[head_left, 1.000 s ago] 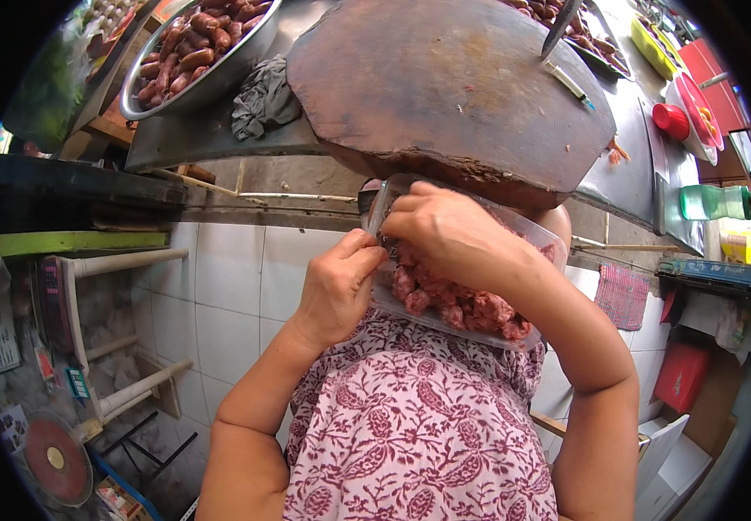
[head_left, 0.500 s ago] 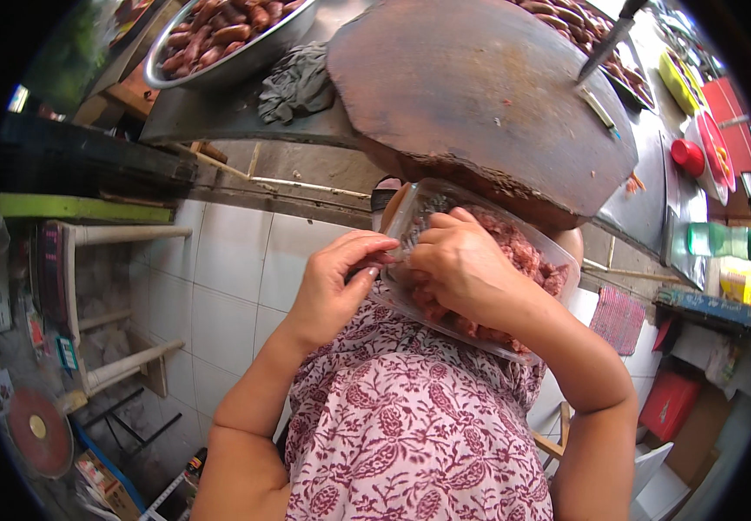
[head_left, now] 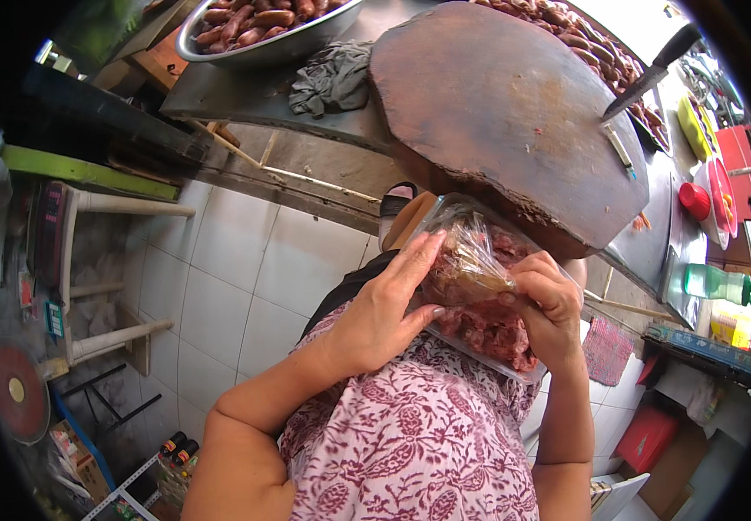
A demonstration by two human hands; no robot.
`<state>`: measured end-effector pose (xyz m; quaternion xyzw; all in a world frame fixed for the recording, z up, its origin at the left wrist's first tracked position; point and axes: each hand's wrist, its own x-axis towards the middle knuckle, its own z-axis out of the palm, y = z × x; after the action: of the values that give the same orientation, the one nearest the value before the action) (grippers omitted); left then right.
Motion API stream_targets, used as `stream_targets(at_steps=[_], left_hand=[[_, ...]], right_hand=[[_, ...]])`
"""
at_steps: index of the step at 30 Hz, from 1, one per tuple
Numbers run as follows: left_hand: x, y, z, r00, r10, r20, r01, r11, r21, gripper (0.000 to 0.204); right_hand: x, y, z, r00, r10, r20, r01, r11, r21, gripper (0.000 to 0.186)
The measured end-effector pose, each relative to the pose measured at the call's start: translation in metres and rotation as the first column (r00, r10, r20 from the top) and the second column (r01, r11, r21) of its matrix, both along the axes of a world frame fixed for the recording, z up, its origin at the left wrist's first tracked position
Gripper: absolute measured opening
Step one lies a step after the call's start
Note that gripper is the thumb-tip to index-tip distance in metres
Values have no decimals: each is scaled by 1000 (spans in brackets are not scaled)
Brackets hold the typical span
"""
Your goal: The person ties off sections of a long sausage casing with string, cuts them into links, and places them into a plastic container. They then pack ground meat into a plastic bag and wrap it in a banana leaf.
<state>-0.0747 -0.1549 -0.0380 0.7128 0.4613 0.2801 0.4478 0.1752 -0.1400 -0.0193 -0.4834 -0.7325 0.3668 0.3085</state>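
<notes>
A clear plastic container (head_left: 511, 373) of chopped raw meat (head_left: 488, 332) rests on my lap, close under the chopping block's edge. Crinkled clear plastic, like a bag (head_left: 460, 252), lies over the meat; something brownish shows through it. My left hand (head_left: 384, 304) grips the bag's left side, fingers long and thumb below. At its right side my right hand (head_left: 551, 302) has its fingers curled and closed on the plastic. The right fingertips are partly hidden.
A thick round wooden chopping block (head_left: 506, 104) stands ahead, a knife (head_left: 653, 71) at its right. Left of it are a grey cloth (head_left: 332, 78) and a metal bowl (head_left: 293, 43) of sausages. More sausages (head_left: 597, 48) lie behind. A wooden rack (head_left: 123, 339) stands left.
My right hand has come out of the meat and moved right. The clear plastic now spreads between both hands over the container. My left hand has moved right onto it.
</notes>
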Motion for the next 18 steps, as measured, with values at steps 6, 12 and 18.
stream_targets(at_steps=[6, 12, 18], left_hand=[[13, 12, 1, 1000, -25, 8, 25, 999, -30, 96], [14, 28, -2, 965, 34, 259, -11, 996, -88, 75], [0, 52, -12, 654, 311, 690, -39, 924, -380, 51]], right_hand=[[2, -2, -7, 914, -71, -400, 44, 996, -76, 15], [-10, 25, 3, 759, -57, -649, -63, 985, -161, 18], [-33, 56, 13, 817, -34, -575, 7, 999, -49, 30]])
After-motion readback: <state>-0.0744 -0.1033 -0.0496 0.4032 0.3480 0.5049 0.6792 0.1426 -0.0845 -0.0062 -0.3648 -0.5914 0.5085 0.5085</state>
